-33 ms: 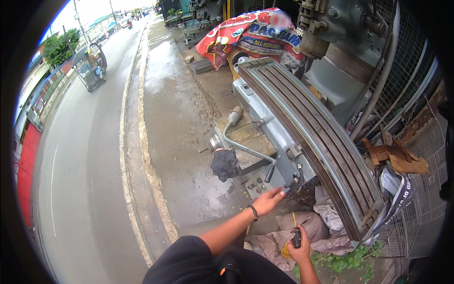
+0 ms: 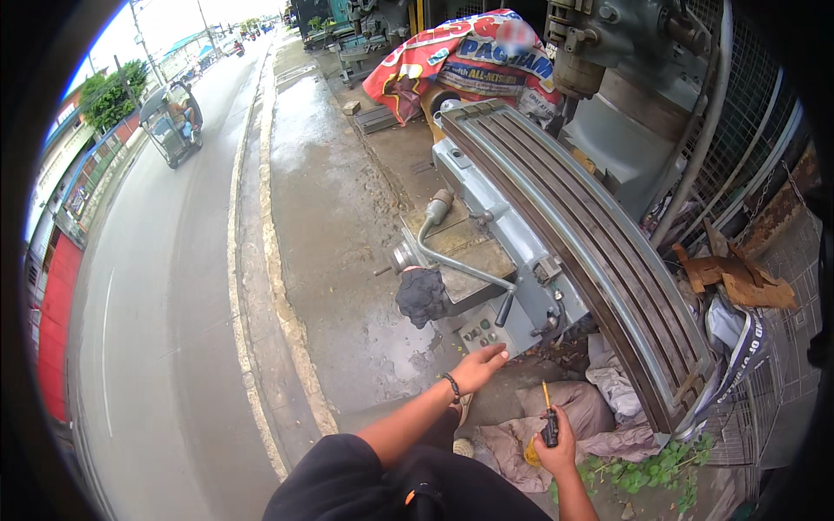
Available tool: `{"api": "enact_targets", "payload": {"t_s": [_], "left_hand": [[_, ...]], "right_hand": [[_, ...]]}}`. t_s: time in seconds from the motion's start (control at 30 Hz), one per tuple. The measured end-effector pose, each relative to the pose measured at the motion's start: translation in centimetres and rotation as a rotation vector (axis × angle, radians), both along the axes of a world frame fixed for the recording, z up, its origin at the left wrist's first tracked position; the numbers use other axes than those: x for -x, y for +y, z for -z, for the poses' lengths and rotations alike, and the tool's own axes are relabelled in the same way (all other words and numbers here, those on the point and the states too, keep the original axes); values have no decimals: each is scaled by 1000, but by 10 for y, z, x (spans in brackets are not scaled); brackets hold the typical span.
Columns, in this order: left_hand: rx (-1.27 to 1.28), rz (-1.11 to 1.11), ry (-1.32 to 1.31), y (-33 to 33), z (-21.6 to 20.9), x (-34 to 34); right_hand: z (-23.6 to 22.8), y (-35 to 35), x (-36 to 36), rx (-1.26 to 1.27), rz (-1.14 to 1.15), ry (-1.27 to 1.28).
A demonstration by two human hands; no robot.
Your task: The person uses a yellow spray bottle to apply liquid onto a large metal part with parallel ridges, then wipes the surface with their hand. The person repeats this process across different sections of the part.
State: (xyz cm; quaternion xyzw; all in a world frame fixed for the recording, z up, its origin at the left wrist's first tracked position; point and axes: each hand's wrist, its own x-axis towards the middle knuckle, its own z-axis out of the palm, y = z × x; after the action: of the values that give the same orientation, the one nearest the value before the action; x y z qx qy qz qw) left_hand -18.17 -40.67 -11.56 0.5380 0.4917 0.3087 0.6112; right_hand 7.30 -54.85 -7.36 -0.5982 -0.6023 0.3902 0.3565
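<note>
My left hand (image 2: 478, 370), with a dark bead bracelet at the wrist, reaches out with its fingers extended and nothing in them. Its fingertips are next to a grey control panel (image 2: 484, 332) with several round buttons. In my right hand (image 2: 559, 451) is a screwdriver (image 2: 550, 427), its black handle gripped and its yellowish shaft pointing up. Something yellow (image 2: 531, 453) shows beside that palm; I cannot tell whether it belongs to the screwdriver. Above both hands lies a grey milling machine with a long slotted table (image 2: 573, 234). A bent crank handle (image 2: 460, 260) sticks out from its side.
A black cloth bundle (image 2: 421, 297) covers part of the machine's near-left knob. Crumpled cloths (image 2: 565, 408) and green plants (image 2: 647, 473) lie below the table's end. A red printed tarpaulin (image 2: 469, 61) drapes equipment behind. Left is a road (image 2: 165, 286) with a three-wheeled vehicle (image 2: 171, 126).
My left hand has drawn back from the dark fitting under the machine table toward the button panel. My right hand still holds the screwdriver. The view has shifted slightly.
</note>
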Motion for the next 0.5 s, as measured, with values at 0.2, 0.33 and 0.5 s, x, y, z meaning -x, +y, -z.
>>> {"api": "enact_targets", "payload": {"t_s": [0.2,0.33,0.5], "left_hand": [[355,-161,1139,-204,111,289],[1081,-620,1082,-350,112,399],[896,-531,1092,-413,150,443]], "right_hand": [[1,-30,44,-109,41,22],[9,-41,69,39,29,37],[34,-9,115,-85,-66,-103]]}}
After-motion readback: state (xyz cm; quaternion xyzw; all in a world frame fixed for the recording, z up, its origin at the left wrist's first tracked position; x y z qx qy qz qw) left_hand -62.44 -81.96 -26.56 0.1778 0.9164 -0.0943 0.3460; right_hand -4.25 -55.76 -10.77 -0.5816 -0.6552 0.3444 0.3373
